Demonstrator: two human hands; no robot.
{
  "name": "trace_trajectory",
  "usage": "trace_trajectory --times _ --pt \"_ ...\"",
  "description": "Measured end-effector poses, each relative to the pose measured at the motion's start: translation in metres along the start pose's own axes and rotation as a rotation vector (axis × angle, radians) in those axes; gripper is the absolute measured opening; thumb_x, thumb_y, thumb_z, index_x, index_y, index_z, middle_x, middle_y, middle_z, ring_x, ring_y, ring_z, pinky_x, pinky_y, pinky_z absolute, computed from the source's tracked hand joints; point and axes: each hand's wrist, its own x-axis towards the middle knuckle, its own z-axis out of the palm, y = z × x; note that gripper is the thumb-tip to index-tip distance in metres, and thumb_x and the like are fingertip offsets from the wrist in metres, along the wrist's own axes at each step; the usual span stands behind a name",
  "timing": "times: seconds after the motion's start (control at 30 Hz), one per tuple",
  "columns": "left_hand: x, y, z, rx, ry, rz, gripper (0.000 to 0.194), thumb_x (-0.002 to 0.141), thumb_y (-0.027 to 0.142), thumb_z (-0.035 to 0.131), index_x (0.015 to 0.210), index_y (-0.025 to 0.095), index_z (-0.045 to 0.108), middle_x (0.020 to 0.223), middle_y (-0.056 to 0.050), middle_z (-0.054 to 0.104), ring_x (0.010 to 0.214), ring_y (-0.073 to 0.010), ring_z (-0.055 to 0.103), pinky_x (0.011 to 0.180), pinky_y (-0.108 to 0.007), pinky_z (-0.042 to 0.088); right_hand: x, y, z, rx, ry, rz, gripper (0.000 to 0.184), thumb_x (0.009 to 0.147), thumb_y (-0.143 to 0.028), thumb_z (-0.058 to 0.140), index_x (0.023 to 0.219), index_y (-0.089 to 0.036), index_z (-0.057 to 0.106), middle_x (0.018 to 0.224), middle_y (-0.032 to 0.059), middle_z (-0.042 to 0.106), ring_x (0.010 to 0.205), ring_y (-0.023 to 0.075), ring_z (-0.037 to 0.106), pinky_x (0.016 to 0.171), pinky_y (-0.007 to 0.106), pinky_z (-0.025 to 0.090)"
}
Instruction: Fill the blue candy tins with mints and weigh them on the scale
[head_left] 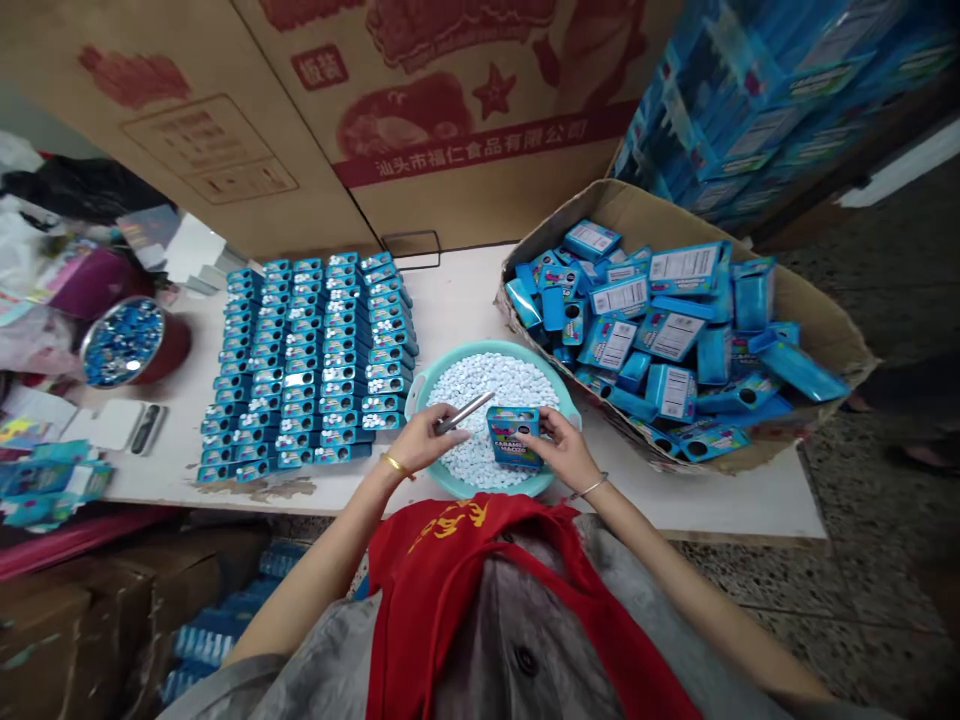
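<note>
A small blue candy box (514,440) with printed lettering is upright in my right hand (564,447), fingers along its right side and thumb across its front. My left hand (429,438) is closed around a slim silver pen-like tool (466,411) that points up and right. Both hands are over a mint-green basin (424,384) filled with small white candies (491,375). The tool's tip and the box are apart.
Rows of blue boxes (300,360) stand on the white table (457,295) to the left. A torn cardboard carton (817,310) of loose blue boxes is at right. Large cartons (465,190) wall the back. A red bucket (171,350) of shiny bits stands far left.
</note>
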Motion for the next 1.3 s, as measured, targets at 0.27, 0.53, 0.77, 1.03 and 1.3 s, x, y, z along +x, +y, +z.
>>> trace_trajectory --times 0.27,0.53,0.77,1.03,1.3 --pt "-0.03 0.009 0.008 0.176 -0.042 0.337 0.038 0.08 0.049 0.062 0.096 0.015 0.056 0.085 -0.004 0.056 0.077 -0.0157 0.05 0.07 -0.027 0.041 -0.022 -0.012 0.031 -0.006 -0.311 -0.103 0.052 0.076 -0.038 0.069 0.122 -0.026 0.049 0.118 0.0068 0.062 0.113 0.0237 0.057 0.103 0.044 0.043" --pt "-0.108 -0.067 -0.077 0.377 0.367 0.081 0.034 0.082 0.05 0.058 0.098 0.021 0.057 0.093 -0.003 0.056 0.087 -0.0188 0.054 0.08 -0.031 0.046 0.014 -0.031 0.011 -0.29 -0.05 -0.304 0.027 0.085 -0.041 0.057 0.103 -0.022 0.062 0.101 0.0084 0.067 0.094 0.0216 0.065 0.082 0.038 0.055" --pt "-0.086 -0.155 -0.081 0.458 0.392 0.001 0.032 0.08 0.041 0.054 0.106 0.022 0.057 0.103 -0.005 0.056 0.095 -0.0227 0.06 0.085 -0.037 0.051 0.12 -0.049 -0.075 -0.749 0.302 -0.336 0.044 0.083 -0.039 0.051 0.118 -0.013 0.053 0.109 0.0185 0.061 0.098 0.0295 0.059 0.082 0.05 0.05" --pt "-0.082 -0.122 -0.05 0.582 0.619 0.054 0.046 0.085 0.041 0.05 0.123 0.016 0.045 0.115 -0.014 0.052 0.111 -0.0278 0.053 0.093 -0.043 0.047 0.177 -0.023 -0.086 -1.057 0.013 -0.256 0.094 0.06 -0.028 0.071 0.143 -0.013 0.029 0.146 0.0214 0.036 0.136 0.0407 0.028 0.108 0.066 0.013" --pt "0.012 -0.063 0.0 0.722 0.166 0.126 0.029 0.093 0.018 0.035 0.115 0.016 0.054 0.106 -0.011 0.056 0.101 -0.0231 0.053 0.09 -0.038 0.045 0.145 -0.04 -0.104 -0.774 0.301 -0.335 0.084 0.068 -0.029 0.057 0.143 -0.014 0.021 0.134 0.0187 0.048 0.121 0.0331 0.049 0.103 0.052 0.036"
